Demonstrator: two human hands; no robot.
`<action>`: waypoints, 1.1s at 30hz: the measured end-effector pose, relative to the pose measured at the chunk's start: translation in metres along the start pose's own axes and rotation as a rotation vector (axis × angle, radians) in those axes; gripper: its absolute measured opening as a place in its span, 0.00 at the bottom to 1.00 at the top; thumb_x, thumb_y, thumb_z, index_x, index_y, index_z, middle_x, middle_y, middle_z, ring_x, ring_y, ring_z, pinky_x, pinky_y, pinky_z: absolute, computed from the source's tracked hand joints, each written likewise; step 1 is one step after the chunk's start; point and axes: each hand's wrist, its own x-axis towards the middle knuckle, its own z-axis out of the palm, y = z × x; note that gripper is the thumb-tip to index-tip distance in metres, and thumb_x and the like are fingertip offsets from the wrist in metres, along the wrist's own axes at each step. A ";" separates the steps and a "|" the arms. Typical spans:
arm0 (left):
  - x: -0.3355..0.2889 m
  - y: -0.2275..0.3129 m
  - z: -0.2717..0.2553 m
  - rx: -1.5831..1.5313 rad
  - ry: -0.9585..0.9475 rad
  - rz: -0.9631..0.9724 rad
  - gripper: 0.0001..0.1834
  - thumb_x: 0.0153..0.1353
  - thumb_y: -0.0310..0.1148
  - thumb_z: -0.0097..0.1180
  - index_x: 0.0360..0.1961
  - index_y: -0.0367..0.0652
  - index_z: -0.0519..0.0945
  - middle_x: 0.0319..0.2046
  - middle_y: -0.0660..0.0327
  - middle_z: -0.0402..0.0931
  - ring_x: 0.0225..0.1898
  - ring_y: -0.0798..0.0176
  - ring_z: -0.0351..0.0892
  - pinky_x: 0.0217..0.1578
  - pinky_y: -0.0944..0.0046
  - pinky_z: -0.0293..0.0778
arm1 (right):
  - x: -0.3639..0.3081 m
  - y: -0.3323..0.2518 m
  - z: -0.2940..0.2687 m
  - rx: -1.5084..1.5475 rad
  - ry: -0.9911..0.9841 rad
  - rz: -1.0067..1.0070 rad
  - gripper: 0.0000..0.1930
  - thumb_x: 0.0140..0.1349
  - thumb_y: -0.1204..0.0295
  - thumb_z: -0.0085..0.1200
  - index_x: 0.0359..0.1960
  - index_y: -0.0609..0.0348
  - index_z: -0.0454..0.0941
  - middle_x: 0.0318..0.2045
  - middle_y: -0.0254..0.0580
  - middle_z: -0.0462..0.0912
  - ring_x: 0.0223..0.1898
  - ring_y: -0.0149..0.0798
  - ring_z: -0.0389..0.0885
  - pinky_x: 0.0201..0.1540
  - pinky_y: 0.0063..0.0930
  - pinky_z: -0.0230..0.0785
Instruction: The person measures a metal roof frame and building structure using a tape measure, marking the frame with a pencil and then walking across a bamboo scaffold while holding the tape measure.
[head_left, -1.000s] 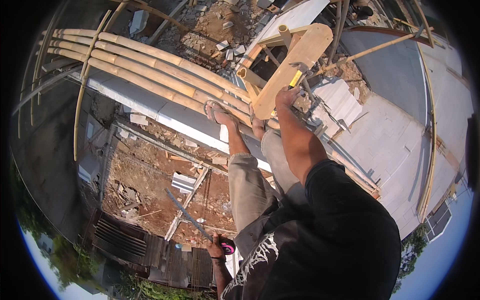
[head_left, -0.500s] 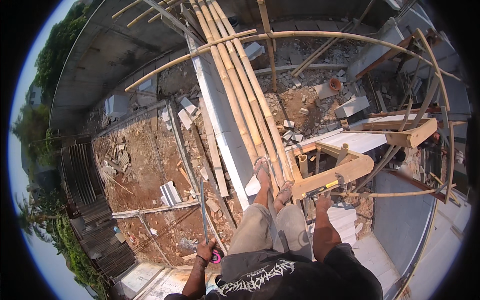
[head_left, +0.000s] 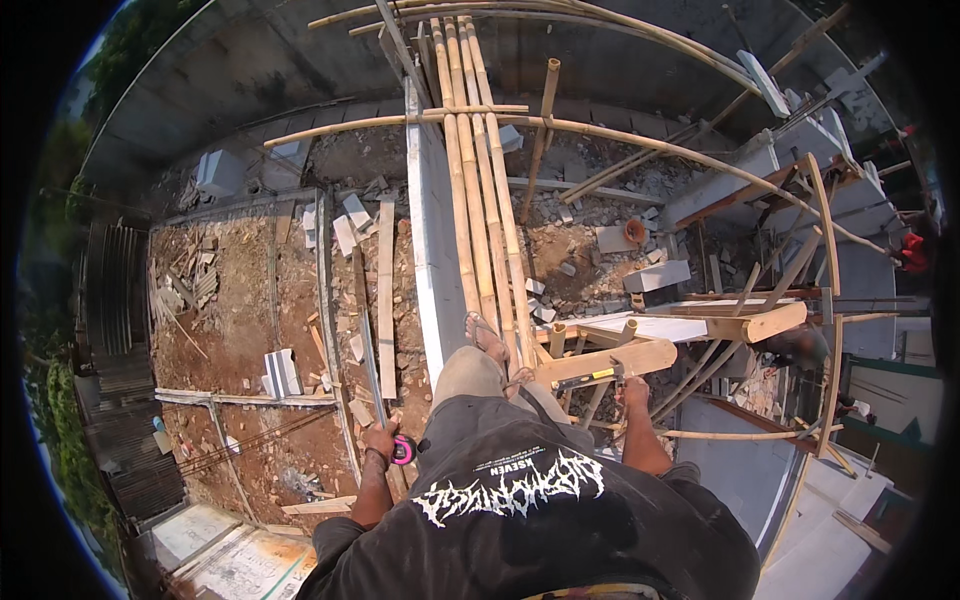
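My left hand [head_left: 379,437] hangs low beside my left hip, its fingers closed on a pink and black tape measure [head_left: 403,450]. A long, thin grey strip [head_left: 371,365] runs up and away from that hand; whether it is the tape's blade or a separate piece, I cannot tell. My right hand [head_left: 633,394] is closed beside the end of a thick wooden board [head_left: 640,357]. What it grips is hard to make out. Against the board's side is a black and yellow tool [head_left: 585,379], with a dark curved part just above my right hand.
I stand high on several bamboo poles [head_left: 478,200] laid side by side along a pale wall top [head_left: 432,250]. Rubble and planks lie on the ground far below. Bamboo scaffolding [head_left: 828,230] rises at the right. A person in red [head_left: 911,252] is at the far right.
My view has shifted, so my torso fills more of the lower frame. Both hands keep much the same places: the left with the tape measure, the right by the board's end.
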 end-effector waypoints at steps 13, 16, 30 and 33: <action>0.064 0.084 0.024 -0.108 -0.034 0.085 0.12 0.58 0.38 0.54 0.26 0.39 0.74 0.19 0.61 0.73 0.18 0.67 0.73 0.21 0.68 0.69 | -0.013 -0.115 0.036 0.061 -0.178 -0.054 0.14 0.58 0.69 0.43 0.41 0.66 0.70 0.32 0.43 0.73 0.26 0.35 0.76 0.20 0.23 0.70; 0.067 0.104 0.011 -0.121 -0.037 0.085 0.12 0.57 0.39 0.57 0.27 0.40 0.76 0.20 0.65 0.73 0.20 0.70 0.71 0.22 0.70 0.67 | -0.013 -0.127 0.042 0.031 -0.211 -0.048 0.14 0.62 0.67 0.42 0.45 0.61 0.69 0.33 0.40 0.74 0.29 0.34 0.76 0.26 0.25 0.72; 0.070 0.146 -0.009 -0.272 0.009 0.029 0.12 0.57 0.37 0.56 0.27 0.38 0.76 0.19 0.62 0.74 0.17 0.67 0.72 0.20 0.68 0.67 | -0.028 -0.102 0.071 0.016 -0.205 0.138 0.09 0.63 0.67 0.42 0.34 0.60 0.69 0.26 0.39 0.74 0.22 0.33 0.75 0.22 0.27 0.72; 0.083 0.124 -0.008 -0.170 0.047 0.086 0.12 0.57 0.38 0.56 0.28 0.39 0.76 0.19 0.64 0.73 0.19 0.69 0.72 0.22 0.69 0.67 | -0.028 -0.111 0.083 -0.034 -0.219 0.117 0.08 0.62 0.69 0.42 0.33 0.59 0.70 0.24 0.39 0.74 0.21 0.33 0.75 0.22 0.27 0.72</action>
